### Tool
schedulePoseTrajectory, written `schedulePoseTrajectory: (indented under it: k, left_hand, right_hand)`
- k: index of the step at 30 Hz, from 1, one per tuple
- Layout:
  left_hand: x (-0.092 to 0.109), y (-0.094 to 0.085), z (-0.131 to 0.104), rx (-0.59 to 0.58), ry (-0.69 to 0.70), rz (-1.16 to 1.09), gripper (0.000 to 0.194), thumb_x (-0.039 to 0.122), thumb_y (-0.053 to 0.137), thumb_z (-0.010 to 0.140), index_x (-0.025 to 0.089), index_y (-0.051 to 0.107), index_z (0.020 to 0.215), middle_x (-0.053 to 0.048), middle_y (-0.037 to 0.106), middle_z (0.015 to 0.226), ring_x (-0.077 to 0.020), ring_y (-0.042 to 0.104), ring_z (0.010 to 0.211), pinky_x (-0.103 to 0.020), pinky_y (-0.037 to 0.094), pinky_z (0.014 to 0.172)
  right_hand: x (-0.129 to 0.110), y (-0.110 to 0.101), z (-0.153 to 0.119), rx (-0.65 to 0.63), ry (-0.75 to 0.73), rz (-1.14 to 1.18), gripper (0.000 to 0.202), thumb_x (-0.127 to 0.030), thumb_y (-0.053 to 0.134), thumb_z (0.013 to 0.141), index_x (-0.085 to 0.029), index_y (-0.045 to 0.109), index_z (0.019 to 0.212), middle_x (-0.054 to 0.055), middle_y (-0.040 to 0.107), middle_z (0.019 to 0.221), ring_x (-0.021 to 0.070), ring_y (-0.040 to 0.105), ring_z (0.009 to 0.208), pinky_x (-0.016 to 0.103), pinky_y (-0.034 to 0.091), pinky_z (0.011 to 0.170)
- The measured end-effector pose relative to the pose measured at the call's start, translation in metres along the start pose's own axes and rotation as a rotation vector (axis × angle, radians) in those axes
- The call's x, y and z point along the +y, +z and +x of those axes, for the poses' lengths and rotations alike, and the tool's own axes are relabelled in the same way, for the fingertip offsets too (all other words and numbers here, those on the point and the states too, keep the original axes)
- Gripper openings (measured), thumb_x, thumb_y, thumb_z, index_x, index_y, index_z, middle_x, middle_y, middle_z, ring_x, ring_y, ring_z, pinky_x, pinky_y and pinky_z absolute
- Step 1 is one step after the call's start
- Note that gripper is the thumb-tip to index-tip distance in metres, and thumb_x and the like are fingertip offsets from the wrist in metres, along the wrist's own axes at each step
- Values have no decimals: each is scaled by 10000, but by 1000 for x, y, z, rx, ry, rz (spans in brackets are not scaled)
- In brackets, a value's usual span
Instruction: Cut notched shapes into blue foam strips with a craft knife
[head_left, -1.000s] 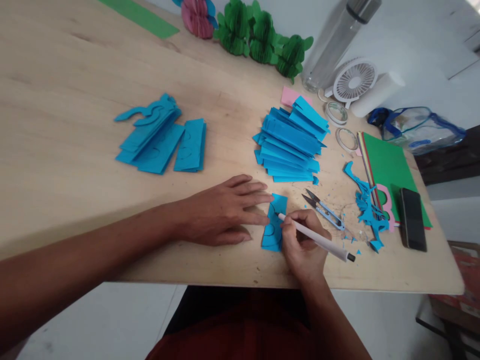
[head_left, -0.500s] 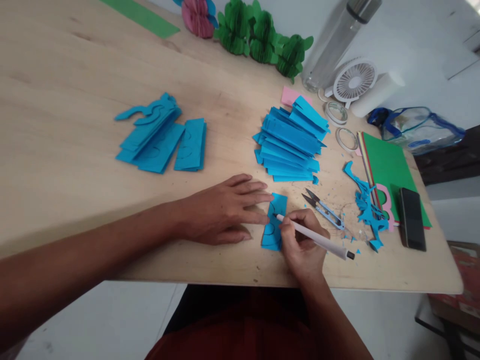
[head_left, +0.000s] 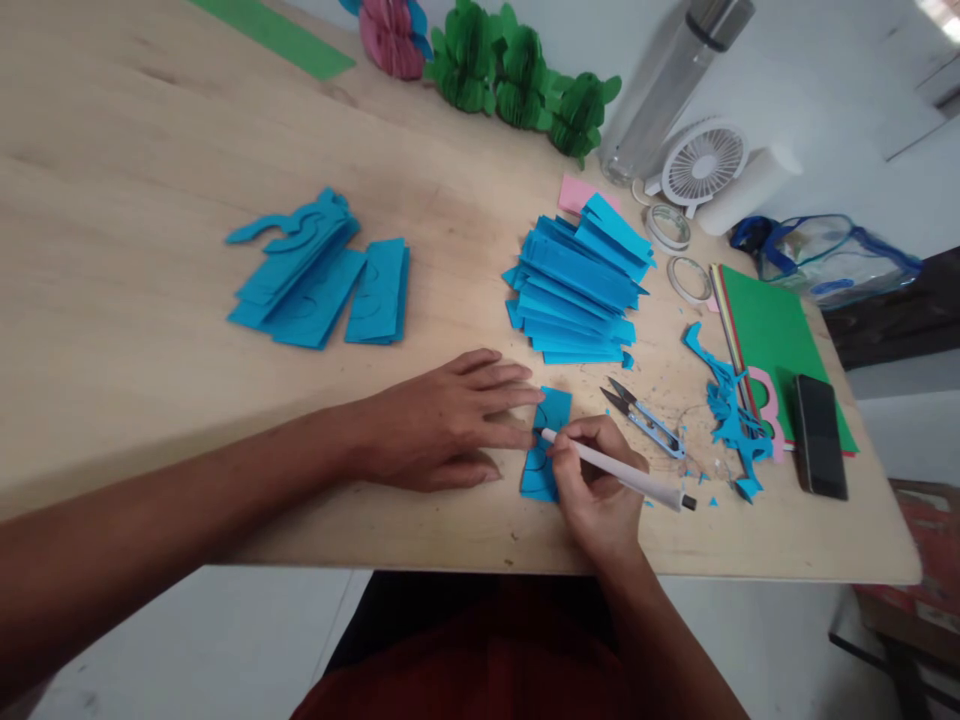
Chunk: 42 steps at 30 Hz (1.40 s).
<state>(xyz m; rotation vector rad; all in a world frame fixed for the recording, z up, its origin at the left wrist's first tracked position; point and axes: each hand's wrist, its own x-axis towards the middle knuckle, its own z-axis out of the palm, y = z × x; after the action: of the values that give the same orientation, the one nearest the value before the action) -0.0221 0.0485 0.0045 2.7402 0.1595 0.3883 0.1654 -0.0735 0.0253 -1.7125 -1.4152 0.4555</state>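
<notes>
A small folded piece of blue paper (head_left: 553, 407) with dark curved lines lies near the table's front edge. My left hand (head_left: 442, 425) rests flat with fingers spread, its fingertips touching the paper's left edge. In my right hand (head_left: 604, 490) is a white pen (head_left: 622, 471), its tip on the paper near the left edge. Right of the paper lies a pair of thread snips (head_left: 645, 420), blades pointing up-left. Beyond it sits a pile of folded blue paper strips (head_left: 581, 285). Blue pieces with drawn curves (head_left: 379, 290) and a stack with a cut-out shape (head_left: 296, 275) lie at left.
Blue scraps (head_left: 731, 400), a phone (head_left: 820, 435) and green sheets (head_left: 776, 325) are at right. Tape rolls (head_left: 667, 228), a small fan (head_left: 705, 162) and a clear bottle (head_left: 664, 95) stand behind. Green paper figures (head_left: 521, 80) line the wall. A green strip (head_left: 277, 40) lies far left.
The pen tip and my right hand have shifted slightly left across the blue paper. My left hand stays in place.
</notes>
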Motion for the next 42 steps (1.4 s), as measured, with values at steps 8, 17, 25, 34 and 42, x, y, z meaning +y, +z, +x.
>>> schedulePoseTrajectory:
  k: [8, 17, 25, 34, 42]
  left_hand:
    - [0, 1, -2, 13, -2, -16, 450, 389, 632, 883, 321, 575, 1324, -78, 477, 1515, -334, 383, 1419, -524, 260, 1163]
    - [0, 0, 0, 19, -2, -19, 473, 377, 652, 871, 322, 573, 1335, -73, 491, 1506, -332, 403, 1405, -516, 271, 1163]
    - [1, -1, 0, 15, 2, -13, 456, 389, 630, 887, 322, 575, 1335, -79, 491, 1506, -330, 404, 1405, -516, 275, 1161]
    - [0, 0, -1, 0, -10, -21, 425, 389, 612, 895, 309, 587, 1311, -86, 465, 1525, -332, 378, 1424, -522, 252, 1171]
    - [0, 1, -1, 17, 1, -34, 402, 397, 595, 903, 316, 587, 1296, -78, 486, 1507, -323, 387, 1413, -521, 260, 1170]
  right_hand:
    - [2, -1, -1, 21, 40, 58, 97, -240, 579, 876, -212, 588, 784, -24, 643, 654, 113, 587, 547, 217, 444, 506]
    - [1, 1, -1, -1, 35, 23, 101, -254, 585, 870, -218, 582, 776, -33, 621, 632, 118, 583, 555, 226, 435, 518]
    - [4, 1, -2, 1, 57, 31, 85, -242, 581, 867, -216, 580, 786, -34, 614, 639, 117, 582, 555, 223, 434, 512]
    - [1, 0, -2, 33, 69, 48, 104, -221, 571, 868, -213, 571, 765, -41, 604, 621, 98, 543, 506, 201, 421, 476]
    - [4, -1, -2, 51, 58, -9, 108, -239, 563, 880, -215, 578, 776, -24, 619, 647, 119, 569, 539, 229, 442, 500]
